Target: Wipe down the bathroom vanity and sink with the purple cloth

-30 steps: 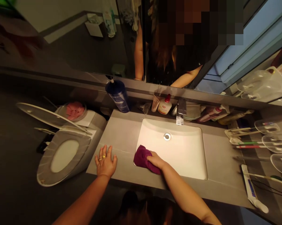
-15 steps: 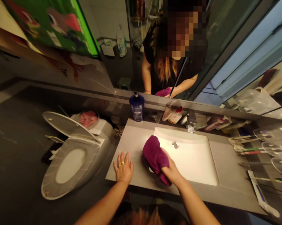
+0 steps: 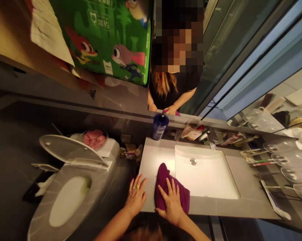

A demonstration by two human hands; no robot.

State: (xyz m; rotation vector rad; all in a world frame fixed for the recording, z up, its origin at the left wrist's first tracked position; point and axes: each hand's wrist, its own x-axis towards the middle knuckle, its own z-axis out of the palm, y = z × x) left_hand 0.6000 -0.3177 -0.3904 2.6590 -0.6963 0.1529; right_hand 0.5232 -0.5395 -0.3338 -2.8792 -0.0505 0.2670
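A purple cloth [image 3: 162, 179] lay under the spread, ungripping fingers of the right hand [image 3: 173, 205], slanting back-left from the bench [image 3: 153, 150]'s front edge, with the loosely open, empty left hand [image 3: 136, 198] farther off.

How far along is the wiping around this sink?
The basin looks mostly clean, but I can't tell if it was wiped. In hand: the right hand lies spread on the purple cloth, on the counter left of the basin. Perhaps left to do: the back edge, where the blue bottle stands.
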